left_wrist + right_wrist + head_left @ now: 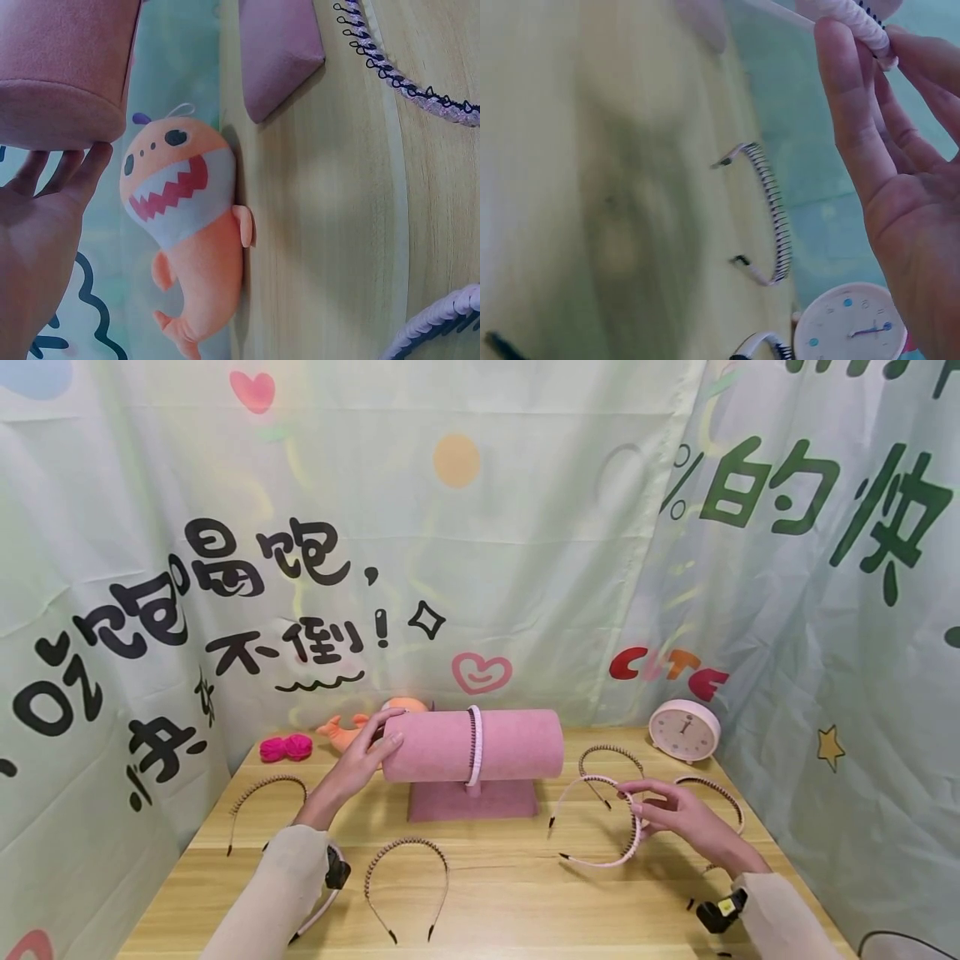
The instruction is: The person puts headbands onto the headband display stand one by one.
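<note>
A pink padded roll on a stand [435,747] stands near the back of the table, with one pale headband [476,747] looped around its middle. My left hand [362,768] rests against the roll's left end; in the left wrist view its fingertips [94,169] touch the round end face. On the right, my right hand [686,818] pinches a pale pink headband [626,852] between thumb and fingers, its two black tips pointing left. The right wrist view shows the wrapped band [855,22] between thumb and fingers.
Other headbands lie about: front centre [408,843], left [266,781], behind the held one [611,749], and right [720,789]. An orange plush shark [202,262] and a magenta yarn bundle [285,747] sit back left. A round clock [684,730] stands back right.
</note>
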### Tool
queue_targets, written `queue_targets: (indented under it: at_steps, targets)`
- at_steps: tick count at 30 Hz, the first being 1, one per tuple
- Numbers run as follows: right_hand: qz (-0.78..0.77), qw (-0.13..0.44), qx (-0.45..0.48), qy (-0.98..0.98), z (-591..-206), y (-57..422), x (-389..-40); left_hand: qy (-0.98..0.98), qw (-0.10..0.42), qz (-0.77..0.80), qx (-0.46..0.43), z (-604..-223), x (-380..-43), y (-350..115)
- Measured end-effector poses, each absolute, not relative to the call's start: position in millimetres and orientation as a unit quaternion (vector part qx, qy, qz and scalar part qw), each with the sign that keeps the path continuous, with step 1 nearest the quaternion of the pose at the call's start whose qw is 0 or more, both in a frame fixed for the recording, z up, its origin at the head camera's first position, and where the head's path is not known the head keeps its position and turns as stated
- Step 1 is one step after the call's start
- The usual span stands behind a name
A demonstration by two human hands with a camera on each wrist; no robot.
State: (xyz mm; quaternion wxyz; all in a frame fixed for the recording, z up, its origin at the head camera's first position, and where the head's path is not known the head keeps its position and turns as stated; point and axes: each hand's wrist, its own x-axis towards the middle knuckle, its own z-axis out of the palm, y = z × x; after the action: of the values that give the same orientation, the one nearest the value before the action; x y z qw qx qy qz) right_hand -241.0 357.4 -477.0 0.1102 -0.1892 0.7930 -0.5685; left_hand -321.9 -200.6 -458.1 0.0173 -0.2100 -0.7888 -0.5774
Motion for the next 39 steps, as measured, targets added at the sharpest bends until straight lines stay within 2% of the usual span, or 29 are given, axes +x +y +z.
queue_targets:
  at_steps: [10,27,39]
  targets:
    - [-0.564,0.050,-0.188,0.803,-453,344,-253,-0.782,0.019,-0.585,-0.213,-460,-324,-201]
    - [-0.559,0.051,-0.160,0.812,-426,320,-274,-0.789,0.029,-0.570,-0.226,-461,-325,-202]
    - [-0.551,0.041,-0.133,0.823,-415,298,-286,-0.789,0.016,-0.576,-0.213,-458,-322,-202]
